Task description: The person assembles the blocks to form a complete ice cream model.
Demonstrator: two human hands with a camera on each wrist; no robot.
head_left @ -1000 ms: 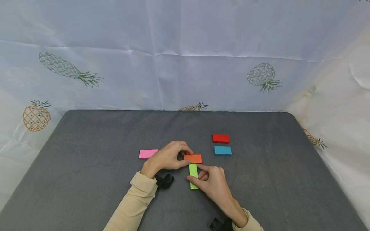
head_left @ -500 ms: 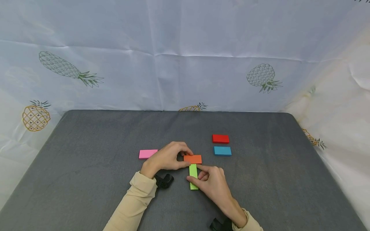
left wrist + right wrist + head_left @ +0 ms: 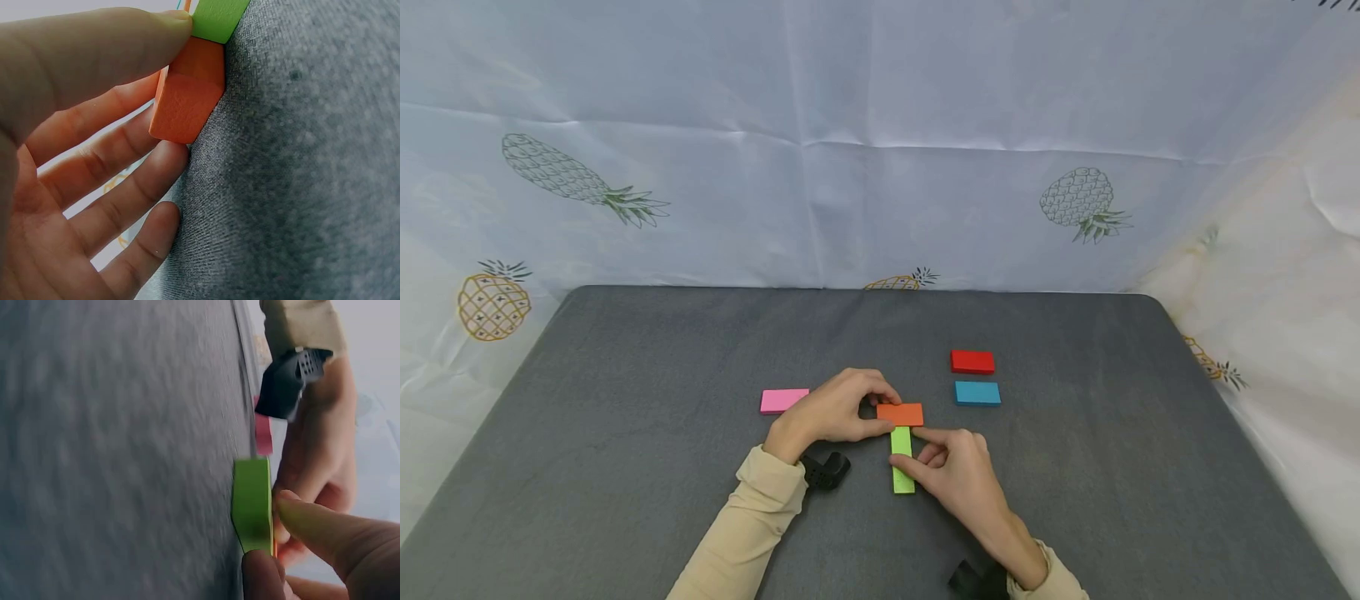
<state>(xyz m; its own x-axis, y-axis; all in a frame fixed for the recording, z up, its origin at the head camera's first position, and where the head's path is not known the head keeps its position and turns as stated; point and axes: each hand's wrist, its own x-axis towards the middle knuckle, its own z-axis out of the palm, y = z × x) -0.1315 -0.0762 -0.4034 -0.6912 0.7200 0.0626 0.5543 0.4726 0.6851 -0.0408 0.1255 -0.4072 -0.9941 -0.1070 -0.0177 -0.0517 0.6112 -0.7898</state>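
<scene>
Flat, straight-edged rectangular blocks lay on a grey table [image 3: 662, 400] whose covering looked like woven cloth. The green block [image 3: 902, 482] was long and slim with a smooth, matt face; the orange block [image 3: 904, 415] showed a faintly pitted end in the left-wrist view. A thin, creased fabric backdrop [image 3: 925, 83] printed with pineapples hung at 12 o'clock.

The green block's long axis ran from 12 to 6 o'clock. Its 12 o'clock end met the middle of the orange block's near side, and the orange block lay from 9 to 3, so the two made a T. From the orange block, the pink block [image 3: 781, 402] sat at 9 o'clock, the red block [image 3: 972, 362] near 2, the blue block [image 3: 977, 394] between 2 and 3.

The left hand [image 3: 837, 408] pinched the orange block's 9 o'clock end, thumb nearest the person. The right hand [image 3: 962, 475] held the green block in a narrow grasp, thumb across its top, forefinger by its far end.

Only the left-wrist view showed the left hand's lower fingers spread behind the orange block; the right-wrist view, blurred, revealed the green block's thickness.
</scene>
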